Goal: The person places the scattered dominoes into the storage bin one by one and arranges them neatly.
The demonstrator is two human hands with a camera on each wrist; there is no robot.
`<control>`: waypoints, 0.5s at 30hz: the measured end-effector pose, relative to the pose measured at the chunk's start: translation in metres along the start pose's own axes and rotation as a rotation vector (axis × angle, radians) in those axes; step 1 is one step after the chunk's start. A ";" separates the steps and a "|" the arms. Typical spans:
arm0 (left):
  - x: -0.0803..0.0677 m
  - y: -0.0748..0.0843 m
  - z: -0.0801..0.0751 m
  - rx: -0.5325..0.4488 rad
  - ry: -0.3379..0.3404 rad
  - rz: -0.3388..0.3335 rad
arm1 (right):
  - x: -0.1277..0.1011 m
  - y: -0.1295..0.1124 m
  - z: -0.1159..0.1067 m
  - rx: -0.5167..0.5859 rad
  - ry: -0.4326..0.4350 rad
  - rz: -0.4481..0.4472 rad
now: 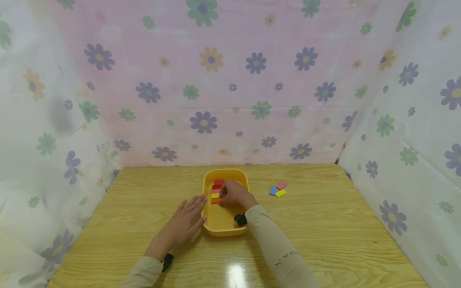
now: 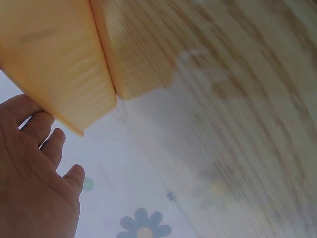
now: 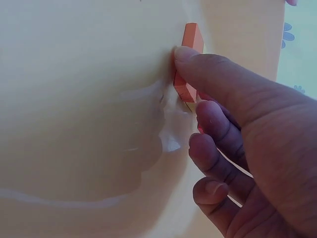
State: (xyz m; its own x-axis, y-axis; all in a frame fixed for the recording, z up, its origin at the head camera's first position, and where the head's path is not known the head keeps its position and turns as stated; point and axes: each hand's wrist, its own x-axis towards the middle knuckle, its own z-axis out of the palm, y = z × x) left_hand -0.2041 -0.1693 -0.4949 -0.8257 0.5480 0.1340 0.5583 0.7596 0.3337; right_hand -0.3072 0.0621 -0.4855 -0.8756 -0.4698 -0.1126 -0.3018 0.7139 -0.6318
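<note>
Wooden table (image 1: 324, 232), yellow tray (image 1: 209, 228) mid-table as landmark. My left hand (image 1: 184, 224) lies flat, fingers spread, against the tray's left wall. My right hand (image 1: 235, 195) is inside the tray, fingers curled, thumb pressing the orange block (image 3: 190, 59) at the near end of a row of coloured blocks (image 1: 217, 188). Right of the tray: three loose blocks (image 1: 277, 189). The orange block looks light, stiff, smooth; likely best pinched across its thin edges.
</note>
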 end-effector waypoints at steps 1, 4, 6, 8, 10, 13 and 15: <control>0.000 0.000 0.000 0.001 -0.001 -0.002 | 0.000 0.000 0.000 -0.001 0.002 0.002; 0.000 0.001 -0.001 -0.002 -0.003 -0.005 | 0.001 0.001 0.001 -0.001 0.009 0.006; 0.000 0.001 -0.001 -0.001 -0.007 -0.006 | 0.001 0.001 0.001 -0.002 0.011 0.007; 0.000 0.001 -0.002 -0.003 -0.007 -0.004 | 0.000 0.001 -0.002 0.000 0.011 0.004; -0.001 0.002 -0.002 -0.003 -0.007 -0.002 | 0.000 -0.001 -0.007 0.000 0.005 -0.003; -0.001 0.002 -0.002 0.002 0.000 0.004 | -0.003 -0.004 -0.020 -0.027 0.019 -0.047; -0.001 0.002 -0.002 0.004 0.006 0.006 | -0.005 -0.007 -0.030 -0.054 0.044 -0.081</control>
State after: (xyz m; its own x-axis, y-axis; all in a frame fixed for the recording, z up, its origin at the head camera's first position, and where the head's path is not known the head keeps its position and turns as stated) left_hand -0.2022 -0.1686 -0.4927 -0.8228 0.5506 0.1411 0.5635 0.7576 0.3295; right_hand -0.3118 0.0752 -0.4573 -0.8628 -0.5048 -0.0281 -0.3914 0.7020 -0.5950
